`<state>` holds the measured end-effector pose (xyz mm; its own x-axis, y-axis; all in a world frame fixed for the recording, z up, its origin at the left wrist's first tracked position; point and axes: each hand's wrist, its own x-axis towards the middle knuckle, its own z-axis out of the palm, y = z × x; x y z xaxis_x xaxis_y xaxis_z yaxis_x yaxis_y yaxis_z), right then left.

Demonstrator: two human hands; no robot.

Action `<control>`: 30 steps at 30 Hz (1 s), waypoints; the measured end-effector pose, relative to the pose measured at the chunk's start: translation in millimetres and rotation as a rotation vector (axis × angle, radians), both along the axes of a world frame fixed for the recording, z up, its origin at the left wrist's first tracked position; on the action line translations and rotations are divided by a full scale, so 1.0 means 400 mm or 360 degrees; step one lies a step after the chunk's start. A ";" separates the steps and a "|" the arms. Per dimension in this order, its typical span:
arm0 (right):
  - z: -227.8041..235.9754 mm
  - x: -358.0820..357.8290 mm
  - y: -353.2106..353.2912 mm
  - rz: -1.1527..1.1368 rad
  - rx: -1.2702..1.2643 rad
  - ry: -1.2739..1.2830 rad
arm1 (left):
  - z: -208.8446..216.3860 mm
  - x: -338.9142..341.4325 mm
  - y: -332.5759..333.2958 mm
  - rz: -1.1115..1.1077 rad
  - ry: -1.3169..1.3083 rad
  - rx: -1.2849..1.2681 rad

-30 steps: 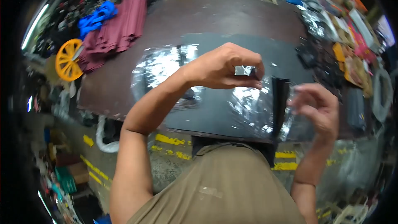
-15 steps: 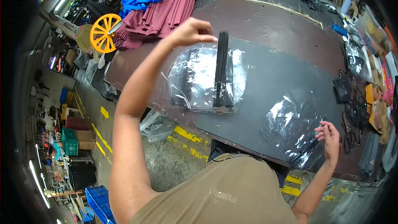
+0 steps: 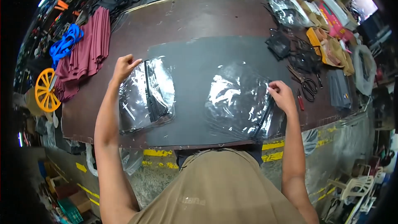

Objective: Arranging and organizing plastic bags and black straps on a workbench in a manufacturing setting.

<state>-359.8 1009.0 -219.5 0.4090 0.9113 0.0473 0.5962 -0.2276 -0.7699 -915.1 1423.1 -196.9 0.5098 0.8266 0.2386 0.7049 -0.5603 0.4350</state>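
Observation:
Two stacks of clear, glossy plastic sheets lie on the table: the left stack (image 3: 163, 85) and the right stack (image 3: 228, 99). A black strip that looks like a zipper (image 3: 148, 91) runs down the left stack. My left hand (image 3: 123, 68) is closed at the strip's far end, thumb and fingers pinched together there. On the right stack, a second black zipper-like strip (image 3: 262, 120) lies along the right edge. My right hand (image 3: 283, 96) pinches that edge near its far end, fingers curled down onto the plastic.
A dark grey mat (image 3: 188, 74) covers the table's middle. Scissors (image 3: 309, 88) and a small red-handled tool (image 3: 300, 100) lie to the right, near an orange tray (image 3: 317, 43). Folded maroon fabric (image 3: 89, 45), a blue strap coil (image 3: 66, 41) and a yellow wheel (image 3: 46, 90) are at left.
The view has swung to the right. My left hand has come down to the strip, which stood raised and now lies lower. My right hand has gone from loosely open to pinching the right stack's edge.

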 end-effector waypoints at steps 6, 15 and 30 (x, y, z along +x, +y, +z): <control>-0.034 0.017 0.034 -0.0150 -0.0154 -0.0620 | 0.001 0.001 -0.019 0.0162 0.0458 -0.0010; -0.036 0.060 0.004 -0.0294 -0.0533 -0.0490 | 0.080 0.295 -0.153 -0.0413 0.0075 0.0532; 0.023 -0.053 0.073 -0.0039 -0.0082 -0.0440 | -0.060 0.752 -0.644 -0.1042 -0.0268 -0.0164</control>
<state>-381.1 1038.3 -210.4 0.4088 0.9055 0.1141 0.7760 -0.2790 -0.5657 -614.2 1165.4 -221.0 0.8751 0.3833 0.2953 0.1529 -0.7981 0.5829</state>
